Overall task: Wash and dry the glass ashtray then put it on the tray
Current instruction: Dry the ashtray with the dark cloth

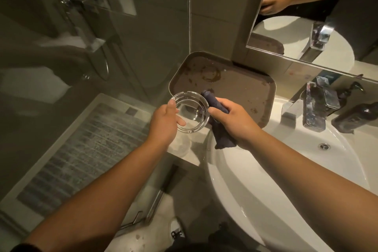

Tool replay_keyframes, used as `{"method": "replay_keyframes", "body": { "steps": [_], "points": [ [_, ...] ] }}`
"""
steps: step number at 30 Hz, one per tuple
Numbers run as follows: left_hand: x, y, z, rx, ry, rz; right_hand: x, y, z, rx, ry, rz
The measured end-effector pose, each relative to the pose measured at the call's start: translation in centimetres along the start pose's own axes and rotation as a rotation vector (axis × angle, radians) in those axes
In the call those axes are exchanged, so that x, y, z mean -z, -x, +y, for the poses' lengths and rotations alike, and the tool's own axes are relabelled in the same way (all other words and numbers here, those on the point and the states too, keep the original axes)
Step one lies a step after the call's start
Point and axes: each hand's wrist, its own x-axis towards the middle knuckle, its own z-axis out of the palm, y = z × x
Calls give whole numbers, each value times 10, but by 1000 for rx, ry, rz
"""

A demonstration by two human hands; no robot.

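Note:
A round clear glass ashtray [192,108] is held at its left rim by my left hand [165,122], just in front of the near left corner of the tray. A dark blue cloth [219,129] is bunched in my right hand [235,118], right beside the ashtray's right rim and hanging down over the sink's edge. The brown tray [235,86] lies on the counter behind both hands, its surface stained with rings and spots, nothing standing on it.
A white basin [276,170] with a drain [324,146] fills the right. A chrome tap [316,106] and a dark pump bottle [356,115] stand behind it, under a mirror [306,26]. A glass shower screen [92,57] is on the left.

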Motion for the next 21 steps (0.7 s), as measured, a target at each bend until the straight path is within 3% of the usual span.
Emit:
{"method": "replay_keyframes", "body": {
  "steps": [10, 15, 21],
  "points": [
    [-8, 13, -14, -70, -90, -126, 1, 28, 17, -12, 168, 90],
    [-2, 12, -34, -23, -71, -180, -19, 30, 23, -29, 233, 121],
    [3, 1, -58, 46, -102, -110, -47, -10, 44, -103, 457, 125]
  ]
}}
